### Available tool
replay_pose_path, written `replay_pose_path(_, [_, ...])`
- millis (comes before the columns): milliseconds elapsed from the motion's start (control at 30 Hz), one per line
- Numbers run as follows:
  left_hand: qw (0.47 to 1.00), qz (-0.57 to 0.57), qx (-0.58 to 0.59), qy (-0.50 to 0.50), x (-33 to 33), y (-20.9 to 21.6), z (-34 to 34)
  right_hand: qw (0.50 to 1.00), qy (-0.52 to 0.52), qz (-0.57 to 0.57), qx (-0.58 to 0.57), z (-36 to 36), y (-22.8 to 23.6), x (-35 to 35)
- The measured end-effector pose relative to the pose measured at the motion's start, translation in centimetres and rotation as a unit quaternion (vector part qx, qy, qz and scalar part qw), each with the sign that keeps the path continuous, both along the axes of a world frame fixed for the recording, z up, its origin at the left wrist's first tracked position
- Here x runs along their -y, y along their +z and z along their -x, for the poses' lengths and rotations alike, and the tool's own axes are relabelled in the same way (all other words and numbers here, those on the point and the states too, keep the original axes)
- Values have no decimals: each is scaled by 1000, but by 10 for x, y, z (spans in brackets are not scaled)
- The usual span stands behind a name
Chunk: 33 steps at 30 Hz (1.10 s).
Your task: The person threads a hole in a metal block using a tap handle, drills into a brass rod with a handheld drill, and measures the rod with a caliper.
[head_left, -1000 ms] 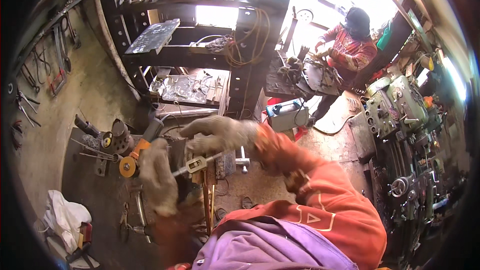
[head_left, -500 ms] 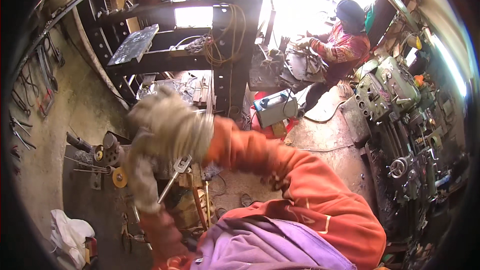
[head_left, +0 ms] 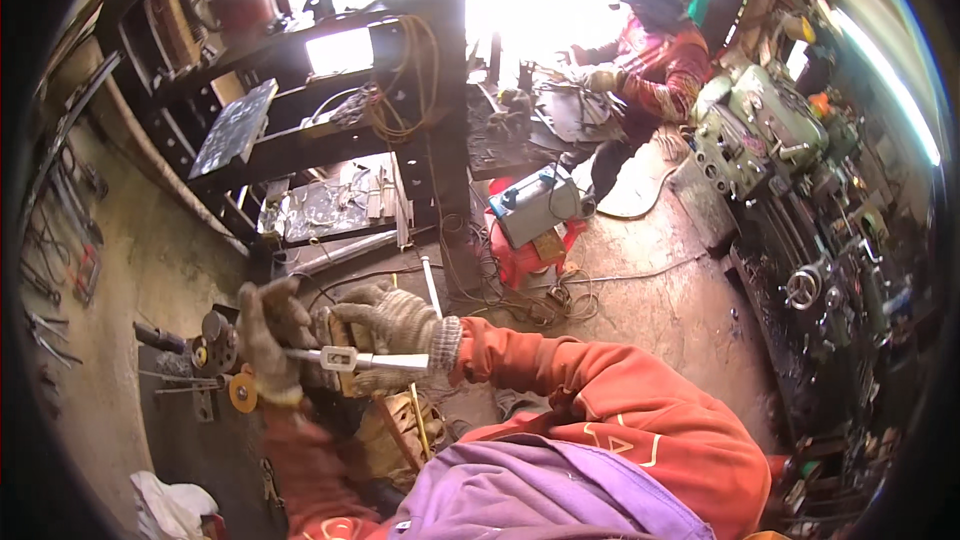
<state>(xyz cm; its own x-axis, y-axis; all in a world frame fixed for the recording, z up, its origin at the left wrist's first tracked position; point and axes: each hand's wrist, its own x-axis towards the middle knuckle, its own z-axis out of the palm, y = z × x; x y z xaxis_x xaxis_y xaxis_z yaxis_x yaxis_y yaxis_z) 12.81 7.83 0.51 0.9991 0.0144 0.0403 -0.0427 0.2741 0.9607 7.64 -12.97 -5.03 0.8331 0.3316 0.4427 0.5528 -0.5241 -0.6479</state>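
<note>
Both my hands wear grey knitted work gloves and my sleeves are orange. My left hand (head_left: 265,340) grips the left end of a silver bar-shaped metal tool (head_left: 345,359), which looks like a caliper. My right hand (head_left: 395,335) closes over the same tool from the right, its fingers wrapped across the bar. The tool lies roughly level in front of my chest, above a dark work surface (head_left: 200,450). Under the hands sits a brownish part (head_left: 395,430), mostly hidden.
An orange disc (head_left: 241,392) and round metal pieces lie left of my hands. Hand tools (head_left: 60,240) hang on the left wall. A dark shelf rack with a yellow cable coil (head_left: 405,75) stands ahead. Another person (head_left: 655,55) works at a far bench; a lathe (head_left: 770,135) lines the right.
Half a second ago my right glove was raised close to the camera. Now both hands are lower and together on the silver tool, held level.
</note>
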Motion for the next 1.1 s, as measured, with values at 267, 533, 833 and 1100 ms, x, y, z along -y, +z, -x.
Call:
replay_pose_path(267, [698,-432,168,-546,132,31,-38,970,105,-67,-210,13,-11,-9])
replay_pose_path(533, [550,-764,248,-230,144,50,18,978,94,-137,-124,7,-11,7])
replay_pose_path(833, [607,-667,407,-146,121,40,115,990,26,-134,-24,10,2,-7])
replay_pose_path(1100, [663,-579,453,-143,93,26,135,986,153,-49,-51,-50,19,21])
